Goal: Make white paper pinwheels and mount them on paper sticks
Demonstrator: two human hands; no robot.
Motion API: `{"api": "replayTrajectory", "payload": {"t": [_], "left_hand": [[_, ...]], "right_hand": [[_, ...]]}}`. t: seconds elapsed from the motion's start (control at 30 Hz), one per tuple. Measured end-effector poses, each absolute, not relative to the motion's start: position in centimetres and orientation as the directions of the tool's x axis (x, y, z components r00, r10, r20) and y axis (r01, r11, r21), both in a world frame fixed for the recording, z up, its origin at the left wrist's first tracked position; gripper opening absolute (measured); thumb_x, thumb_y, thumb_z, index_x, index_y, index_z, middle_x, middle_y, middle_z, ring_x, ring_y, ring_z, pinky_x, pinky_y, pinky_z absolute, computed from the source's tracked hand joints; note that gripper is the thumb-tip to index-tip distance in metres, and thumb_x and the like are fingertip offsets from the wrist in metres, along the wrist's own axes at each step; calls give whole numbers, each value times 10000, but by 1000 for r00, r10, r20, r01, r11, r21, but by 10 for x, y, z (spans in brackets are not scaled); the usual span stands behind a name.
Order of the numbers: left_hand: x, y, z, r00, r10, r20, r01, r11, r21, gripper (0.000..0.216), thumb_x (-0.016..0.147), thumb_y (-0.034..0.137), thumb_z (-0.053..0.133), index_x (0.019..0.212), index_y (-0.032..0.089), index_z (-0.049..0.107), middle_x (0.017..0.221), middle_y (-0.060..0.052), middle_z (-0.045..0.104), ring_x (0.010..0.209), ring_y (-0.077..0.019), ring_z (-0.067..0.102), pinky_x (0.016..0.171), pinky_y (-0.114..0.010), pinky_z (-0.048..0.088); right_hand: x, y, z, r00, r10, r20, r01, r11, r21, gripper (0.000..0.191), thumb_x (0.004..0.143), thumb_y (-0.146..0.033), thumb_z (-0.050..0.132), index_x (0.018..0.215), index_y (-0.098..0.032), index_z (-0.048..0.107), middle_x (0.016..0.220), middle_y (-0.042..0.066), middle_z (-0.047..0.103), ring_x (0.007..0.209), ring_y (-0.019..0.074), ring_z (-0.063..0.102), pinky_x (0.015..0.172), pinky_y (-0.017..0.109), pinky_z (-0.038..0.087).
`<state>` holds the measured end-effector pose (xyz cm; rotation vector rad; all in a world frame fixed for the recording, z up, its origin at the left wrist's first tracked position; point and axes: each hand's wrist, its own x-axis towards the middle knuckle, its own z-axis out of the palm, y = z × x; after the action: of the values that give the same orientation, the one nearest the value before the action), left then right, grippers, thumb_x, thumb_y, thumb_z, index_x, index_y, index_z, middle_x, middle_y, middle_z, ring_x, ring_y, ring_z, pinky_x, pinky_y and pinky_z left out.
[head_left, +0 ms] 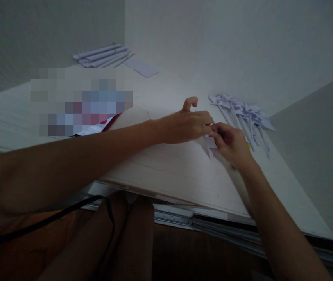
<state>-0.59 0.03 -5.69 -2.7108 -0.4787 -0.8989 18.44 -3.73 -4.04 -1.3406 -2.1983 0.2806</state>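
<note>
Over the white tabletop [166,162], my two hands meet at a small piece of white paper [212,142]. My right hand [233,142] pinches the paper between thumb and fingers. From the left, my left hand [188,125] reaches across with its index finger raised and crooked. Its other fingers bend together against the same paper, close to the right fingertips. A pointed paper corner hangs below the fingers, and the rest of the paper is hidden behind them. Just right of my hands lies a pile of thin rolled paper sticks [244,113] with folded, pointed paper ends.
Rolled paper tubes [103,55] lie at the back left, beside a flat paper sheet [143,68]. A blurred-out item with a red edge [112,121] sits behind my left forearm. Something small and yellow [248,146] shows by my right wrist. Walls [228,47] border the table.
</note>
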Motion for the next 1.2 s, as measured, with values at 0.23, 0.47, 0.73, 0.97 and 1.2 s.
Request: {"api": "replayTrajectory", "payload": {"t": [0.23,0.47,0.73,0.97,1.2], "left_hand": [[-10,1,-50,695,253,673,412,-907,-86,215,908,160,368,971,213,567,1028,-64,614,988,-176,531,902,-434,267],[-3,-2,-50,468,346,813,551,-834,38,258,854,325,522,1081,203,504,1164,-115,539,1047,-239,496,826,-395,291],[-1,5,-53,489,444,751,460,-862,211,215,833,269,522,678,130,577,643,-3,590,593,-105,525,593,-235,355],[-1,3,-53,493,455,741,357,-883,305,160,776,223,519,704,144,639,592,24,628,500,-61,518,528,-175,368],[-9,7,-49,531,456,715,450,-866,218,244,808,285,467,676,153,625,601,17,622,524,-78,537,536,-189,359]], "right_hand": [[177,-37,-39,-307,850,429,716,503,-484,73,784,-199,477,756,-172,539,598,-18,509,539,106,458,528,233,348],[173,-42,-46,-189,851,489,719,460,-522,90,709,-125,446,721,-182,514,648,-8,538,569,110,469,533,233,337],[167,-41,-51,-81,872,483,633,419,-651,66,715,-131,455,699,-188,483,574,-35,499,509,92,457,491,218,330],[167,-37,-53,-64,879,473,600,412,-686,80,795,-213,447,746,-184,503,586,-27,524,522,97,498,515,233,378],[165,-31,-37,-215,826,521,748,482,-456,90,807,-175,464,744,-170,528,587,-19,540,525,94,476,544,236,342]]}}
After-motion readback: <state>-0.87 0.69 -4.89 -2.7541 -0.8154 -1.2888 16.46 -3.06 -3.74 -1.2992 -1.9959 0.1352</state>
